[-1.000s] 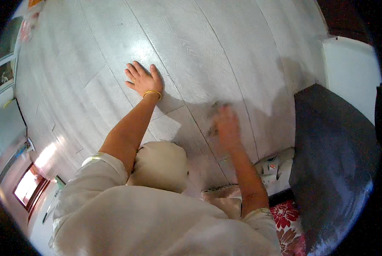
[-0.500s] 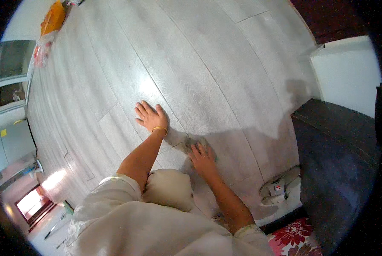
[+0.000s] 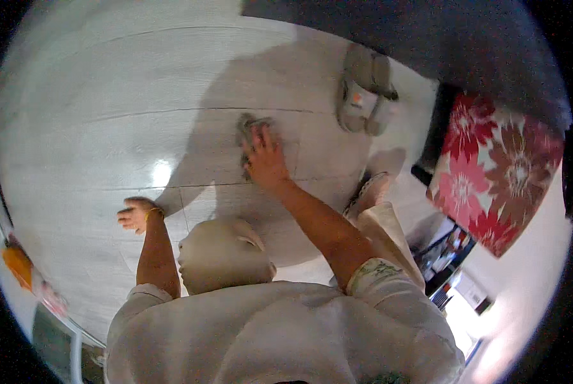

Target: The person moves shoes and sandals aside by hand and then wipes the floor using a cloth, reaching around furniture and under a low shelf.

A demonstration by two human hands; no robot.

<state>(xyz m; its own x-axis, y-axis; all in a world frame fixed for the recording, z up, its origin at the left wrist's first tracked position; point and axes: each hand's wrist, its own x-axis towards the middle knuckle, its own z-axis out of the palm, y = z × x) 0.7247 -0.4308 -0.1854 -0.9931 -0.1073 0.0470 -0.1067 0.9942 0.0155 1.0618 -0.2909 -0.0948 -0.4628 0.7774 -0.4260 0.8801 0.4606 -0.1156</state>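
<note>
Under the fingers of my right hand (image 3: 266,160) lies a crumpled grey-green cloth (image 3: 243,125), pressed against the pale plank floor (image 3: 107,144). The fingers bend over the cloth and partly hide it; its edges are blurred. Well to the left and closer to my body is my left hand (image 3: 135,216), empty, with fingers apart and a yellow bangle at the wrist. Whether that palm rests on the floor or is slightly lifted, I cannot tell.
Grey slippers (image 3: 361,96) stand beyond my right hand, below dark furniture (image 3: 421,38). A flower-patterned padded seat (image 3: 485,169) is at the right. My sandalled foot (image 3: 371,192) is nearer. An orange bag (image 3: 17,265) lies at the far left.
The view has swung round to the right, bringing the slippers and flowered seat further in. My right hand has moved forward with the cloth; my left hand has shifted left and nearer.
</note>
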